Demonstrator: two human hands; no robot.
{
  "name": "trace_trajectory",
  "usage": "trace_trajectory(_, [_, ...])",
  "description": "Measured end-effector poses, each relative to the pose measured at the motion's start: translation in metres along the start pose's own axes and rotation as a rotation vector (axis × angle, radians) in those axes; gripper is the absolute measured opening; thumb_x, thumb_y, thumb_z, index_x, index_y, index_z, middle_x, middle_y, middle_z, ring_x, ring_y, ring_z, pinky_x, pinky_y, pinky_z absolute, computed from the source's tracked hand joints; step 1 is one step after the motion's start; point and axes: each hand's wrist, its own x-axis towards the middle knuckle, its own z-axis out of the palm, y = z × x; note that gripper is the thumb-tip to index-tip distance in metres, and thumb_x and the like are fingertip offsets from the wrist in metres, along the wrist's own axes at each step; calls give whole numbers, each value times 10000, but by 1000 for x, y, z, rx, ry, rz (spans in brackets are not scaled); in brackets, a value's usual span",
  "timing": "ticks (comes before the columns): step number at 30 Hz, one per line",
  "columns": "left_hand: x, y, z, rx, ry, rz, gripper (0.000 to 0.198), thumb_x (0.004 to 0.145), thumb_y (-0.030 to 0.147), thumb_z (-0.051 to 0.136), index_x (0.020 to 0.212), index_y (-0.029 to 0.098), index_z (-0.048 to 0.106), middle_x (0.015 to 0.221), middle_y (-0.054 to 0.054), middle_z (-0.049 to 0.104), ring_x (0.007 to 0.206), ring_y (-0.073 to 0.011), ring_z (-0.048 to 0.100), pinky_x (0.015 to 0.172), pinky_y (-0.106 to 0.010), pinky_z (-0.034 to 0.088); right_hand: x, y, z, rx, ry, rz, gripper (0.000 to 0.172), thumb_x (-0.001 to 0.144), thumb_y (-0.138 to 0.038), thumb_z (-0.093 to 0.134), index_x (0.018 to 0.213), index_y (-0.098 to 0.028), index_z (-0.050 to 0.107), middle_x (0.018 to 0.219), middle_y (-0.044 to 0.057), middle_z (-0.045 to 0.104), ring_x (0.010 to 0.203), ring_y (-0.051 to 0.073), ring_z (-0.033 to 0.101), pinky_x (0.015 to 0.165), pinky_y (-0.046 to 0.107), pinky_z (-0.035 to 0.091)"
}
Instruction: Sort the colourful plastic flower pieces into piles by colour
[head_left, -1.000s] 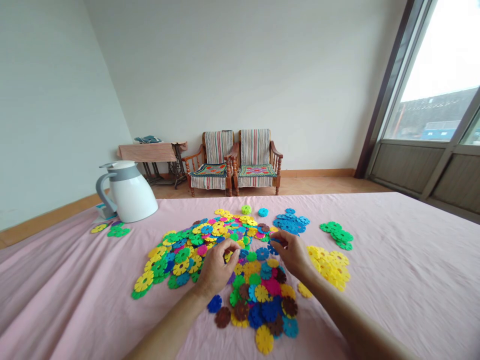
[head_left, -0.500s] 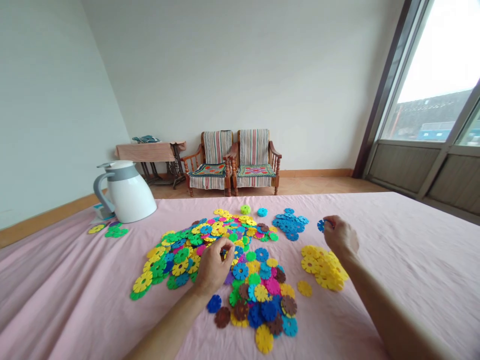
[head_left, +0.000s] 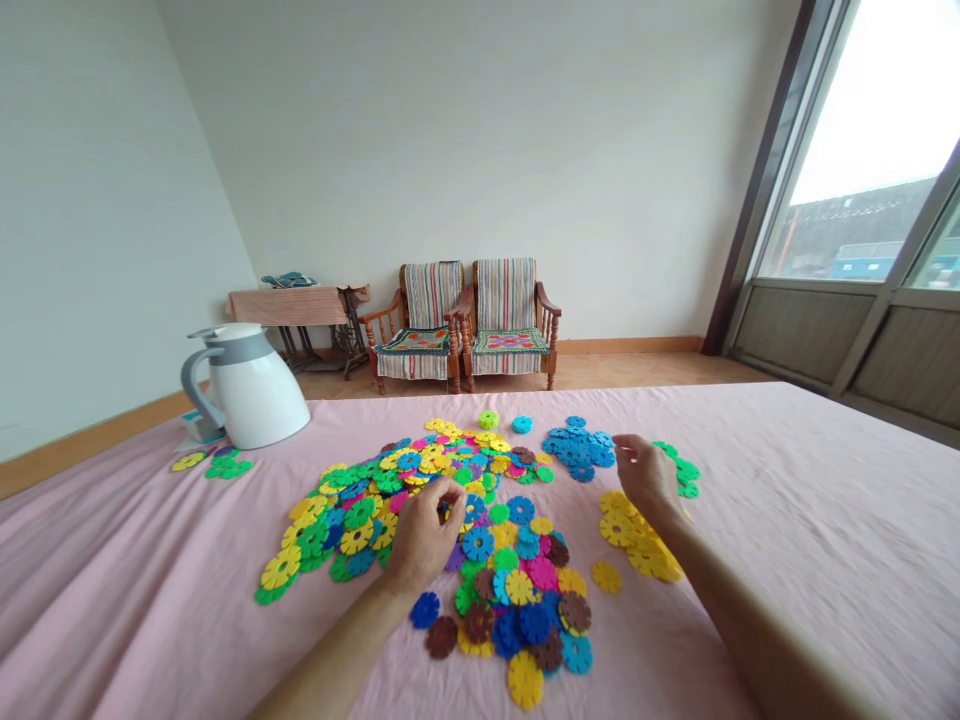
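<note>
The right hand (head_left: 646, 475) had let go. Half a second earlier it had carried a blue disc out past the right side of the mixed heap (head_left: 352, 515). Now it hung with fingers loose and parted and nothing visible between them, its fingertips just beside the blue cluster (head_left: 576, 450) off the heap's far right corner. No blue disc showed in the hand any more, so by my reading that piece had joined the blue cluster, though which one it was could not be told. The hand had also drifted back toward the heap. It now hid part of the green cluster (head_left: 682, 472), farther right of the heap, and stood just beyond the yellow cluster (head_left: 637, 540) at the heap's near right. The left hand (head_left: 424, 535) had hardly moved across the three pictures. It rested on the middle of the heap, curled, with thumb and forefinger pinched on a small disc (head_left: 448, 511) too shadowed to name a colour. A second ago both hands had been close together at the heap's middle; now only the left was there. The white jug (head_left: 251, 385) stood unchanged, well off the heap's far left on the pink cloth (head_left: 787, 520).
</note>
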Motion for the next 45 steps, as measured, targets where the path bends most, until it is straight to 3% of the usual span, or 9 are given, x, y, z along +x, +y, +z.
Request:
trace_trajectory(5, [0, 1, 0, -2, -6, -1, 156, 836, 284, 488, 768, 193, 594, 734, -14, 663, 696, -159, 629, 675, -262, 491, -31, -38, 11, 108, -280, -275, 184, 794, -238, 514, 800, -200, 694, 776, 31, 685, 713, 163, 625, 677, 263, 465])
trace_trajectory(9, [0, 1, 0, -8, -3, 1, 158, 833, 279, 485, 758, 194, 595, 731, -12, 662, 701, -156, 629, 673, -251, 488, -59, -60, 25, 137, -422, -398, 189, 713, -251, 623, 876, -217, 713, 853, 44, 642, 808, 185, 591, 745, 290, 454])
trace_trajectory(14, [-1, 1, 1, -3, 8, 2, 150, 827, 277, 492, 744, 198, 590, 718, -1, 659, 681, -149, 622, 659, -239, 477, -69, -72, 31, 128, -445, -398, 209, 627, -224, 677, 835, -204, 698, 853, 61, 609, 881, 221, 545, 791, 328, 415])
trace_trajectory(21, [0, 0, 1, -8, -2, 1, 145, 838, 265, 489, 756, 196, 587, 726, -1, 656, 692, -151, 623, 668, -248, 474, -53, -60, 39, 240, -424, -247, 25, 663, -218, 595, 667, -194, 600, 628, -16, 607, 571, 124, 538, 527, 222, 386])
trace_trajectory(26, [0, 2, 0, -9, -7, 2, 141, 838, 257, 491, 762, 192, 590, 740, -5, 661, 704, -153, 628, 680, -251, 476, -23, -32, 31, 302, -233, -67, 136, 716, -306, 529, 711, -179, 576, 596, 16, 615, 551, 160, 586, 501, 250, 407])
trace_trajectory(31, [0, 2, 0, -5, -10, 8, 145, 843, 261, 492, 754, 191, 582, 728, -3, 656, 699, -151, 626, 671, -247, 472, -10, -18, 26, 366, -111, 13, 260, 777, -288, 427, 932, -144, 579, 810, 104, 681, 669, 193, 669, 555, 279, 472])
trace_trajectory(34, [0, 2, 0, -12, -9, 4, 137, 841, 260, 500, 756, 191, 582, 724, -1, 655, 695, -150, 626, 664, -244, 469, -21, -29, 27, 393, -154, -51, 253, 786, -290, 448, 930, -146, 598, 773, 83, 681, 620, 183, 658, 558, 282, 475])
trace_trajectory(39, [-2, 7, -1, -21, -8, 31, 138, 853, 259, 499, 778, 193, 594, 762, -6, 663, 742, -157, 628, 695, -252, 465, -58, -69, 25, 417, -339, -296, 161, 770, -239, 519, 768, -194, 674, 670, 16, 651, 589, 144, 592, 559, 249, 437])
trace_trajectory(45, [-4, 22, -2, -57, -58, 108, 131, 865, 237, 495, 815, 200, 611, 811, -5, 669, 799, -156, 626, 743, -258, 461, -93, -104, 21, 429, -481, -458, 109, 730, -161, 599, 782, -214, 678, 731, -8, 638, 644, 111, 569, 600, 212, 421])
